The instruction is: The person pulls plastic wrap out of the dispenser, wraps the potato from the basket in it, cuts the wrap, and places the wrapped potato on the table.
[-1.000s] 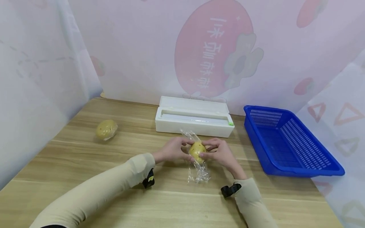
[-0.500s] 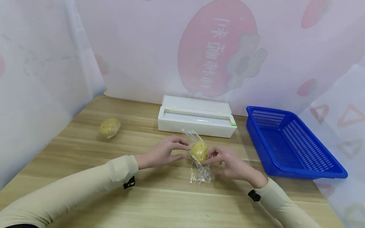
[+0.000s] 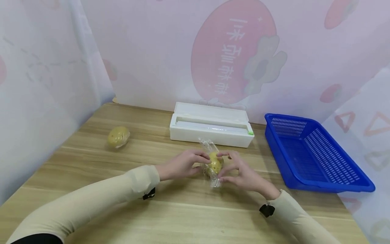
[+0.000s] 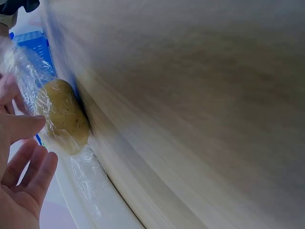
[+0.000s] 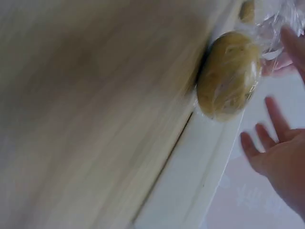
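Note:
A yellow potato (image 3: 215,164) lies loosely covered in clear cling film (image 3: 208,145) at mid-table; crumpled film ends stick out beyond it at the far and near sides. My left hand (image 3: 185,164) is at its left side, fingers loosely bent over it. In the left wrist view the left thumb (image 4: 31,126) overlaps the wrapped potato (image 4: 66,114), and the other fingers are spread. On the other side my right hand (image 3: 243,172) has spread fingers at the potato and its thumb by the near film end. The right wrist view shows the right fingers (image 5: 259,143) apart from the potato.
Behind the hands stands a white cling film box (image 3: 210,135) with its lid up and a roll inside. Another wrapped potato (image 3: 118,137) lies at the left on the wooden table (image 3: 146,220). A blue plastic basket (image 3: 318,159) sits at the right.
Both hands drew off the potato, then came back to it from either side. The near film end is now gathered closer to the potato. The camera view has shifted slightly.

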Tool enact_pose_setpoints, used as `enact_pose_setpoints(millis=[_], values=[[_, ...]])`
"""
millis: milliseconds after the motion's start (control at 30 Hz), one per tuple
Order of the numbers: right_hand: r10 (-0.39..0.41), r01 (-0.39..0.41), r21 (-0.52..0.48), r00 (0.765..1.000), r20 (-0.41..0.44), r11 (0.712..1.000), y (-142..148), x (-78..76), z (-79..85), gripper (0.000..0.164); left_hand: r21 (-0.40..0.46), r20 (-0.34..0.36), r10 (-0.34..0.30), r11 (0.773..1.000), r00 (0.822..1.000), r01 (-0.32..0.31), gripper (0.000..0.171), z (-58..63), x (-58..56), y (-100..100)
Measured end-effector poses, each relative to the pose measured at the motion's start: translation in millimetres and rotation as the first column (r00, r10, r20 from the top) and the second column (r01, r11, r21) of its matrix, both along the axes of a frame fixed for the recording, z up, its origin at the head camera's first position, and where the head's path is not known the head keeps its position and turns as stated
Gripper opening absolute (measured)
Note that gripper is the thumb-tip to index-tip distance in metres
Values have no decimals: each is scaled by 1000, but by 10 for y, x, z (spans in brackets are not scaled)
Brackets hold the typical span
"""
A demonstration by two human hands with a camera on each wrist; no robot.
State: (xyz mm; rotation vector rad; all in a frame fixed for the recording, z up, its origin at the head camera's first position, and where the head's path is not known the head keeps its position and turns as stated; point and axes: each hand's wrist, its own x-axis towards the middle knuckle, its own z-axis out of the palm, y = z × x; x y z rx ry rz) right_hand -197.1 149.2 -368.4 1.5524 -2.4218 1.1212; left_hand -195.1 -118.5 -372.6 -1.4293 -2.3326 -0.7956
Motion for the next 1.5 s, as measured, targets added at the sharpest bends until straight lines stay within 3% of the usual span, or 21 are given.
enact_pose_setpoints(millis=[100,200,433,600,733,833,967,1133,1233,1367,1500], values=[[-91,95,-32,988,124,995,-23,9,-5,11,3,13,-19,1000,1000,19,31,-4,-37,60],[-178,196,-66,960,216,978,-61,7,-27,4,22,41,-28,999,999,27,30,-25,-58,106],[-370,401,-91,897,243,912,-196,-44,-58,7,107,123,42,993,992,-55,33,-78,-67,182],[-498,538,-61,813,301,841,-285,-64,-38,11,134,158,77,986,984,-99,47,-84,-61,229],[-579,619,-19,745,332,785,-339,-77,4,13,165,93,59,984,994,-74,40,-77,-45,239],[-598,642,-9,719,353,767,-341,-96,25,14,152,25,76,985,997,-79,30,-79,-33,240],[-524,597,-48,736,428,801,-276,-121,10,11,89,30,130,987,991,-132,36,-98,-33,248],[-350,459,-125,802,484,879,-157,-121,-46,27,15,117,196,980,974,-199,39,-82,-64,270],[-319,401,-130,854,410,907,-126,-97,-52,35,-3,167,213,977,963,-215,37,-38,-89,278],[-340,370,-109,913,224,922,-137,-78,-41,33,-35,204,224,975,953,-221,37,21,-114,272],[-361,368,-82,928,88,926,-144,-124,-42,18,-49,247,193,981,949,-187,33,73,-146,240]])
